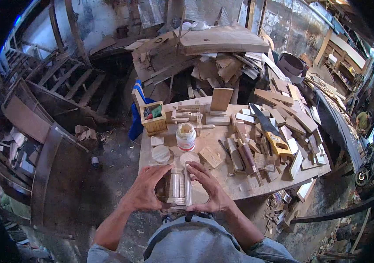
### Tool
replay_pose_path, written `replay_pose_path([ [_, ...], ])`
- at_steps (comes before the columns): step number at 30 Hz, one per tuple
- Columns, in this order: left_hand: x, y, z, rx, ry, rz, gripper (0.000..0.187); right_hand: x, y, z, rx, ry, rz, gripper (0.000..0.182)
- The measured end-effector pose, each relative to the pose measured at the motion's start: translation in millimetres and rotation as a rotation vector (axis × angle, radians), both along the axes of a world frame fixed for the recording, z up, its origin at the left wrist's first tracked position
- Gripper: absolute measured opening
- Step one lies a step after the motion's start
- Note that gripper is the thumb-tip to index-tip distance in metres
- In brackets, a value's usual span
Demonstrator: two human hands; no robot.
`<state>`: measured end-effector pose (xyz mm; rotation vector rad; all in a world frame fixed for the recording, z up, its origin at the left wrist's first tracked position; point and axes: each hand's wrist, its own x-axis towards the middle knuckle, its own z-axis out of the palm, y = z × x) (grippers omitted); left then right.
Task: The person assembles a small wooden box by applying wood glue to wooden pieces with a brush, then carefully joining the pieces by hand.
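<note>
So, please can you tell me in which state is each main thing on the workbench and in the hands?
Slatted wooden piece: held, left hand
Wooden strip: held, right hand
Jar: upright; capped or open, unclear
Wooden box: open-topped, things inside
Saw: lying on wood pieces
Tall board: standing upright
Left wooden disc: lying flat

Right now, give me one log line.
left hand: holds slatted block; right hand: holds wooden strip; jar: upright beyond; saw: among wood pieces
</note>
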<state>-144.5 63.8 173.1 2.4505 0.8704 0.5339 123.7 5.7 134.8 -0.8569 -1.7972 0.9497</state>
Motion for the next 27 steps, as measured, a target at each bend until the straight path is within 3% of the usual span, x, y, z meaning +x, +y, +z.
replay_pose_path([
  [2,0.9,-0.1,-0.2,0.005,0.001,0.000,0.112,0.2,1.6,-5.1,0.009,-0.007,-0.001,0.116],
  [5,5.3,-3.4,5.9,-0.003,0.004,0.045,0.111,-12.6,-6.4,3.8,-0.076,0.345,-0.053,0.104],
  [8,9.8,-9.9,-0.2,0.159,0.034,0.109,0.110,-5.4,-13.0,-10.5,-0.183,0.254,-0.244,0.083],
  [9,12.0,-13.4,-4.5,0.198,0.038,0.139,0.109,-13.0,-18.1,10.7,-0.199,0.110,-0.380,0.054],
  [13,19.8,-22.9,-13.4,0.317,0.038,0.226,0.105,-31.7,-22.7,-0.2,-0.331,0.166,-0.481,0.035],
  [17,23.4,-30.5,-16.4,0.328,0.042,0.276,0.106,-37.3,-22.2,2.5,-0.368,0.198,-0.497,0.026],
  [27,21.0,-32.5,-21.4,0.350,0.066,0.302,0.110,-40.1,-16.9,-3.3,-0.371,0.229,-0.478,0.027],
])
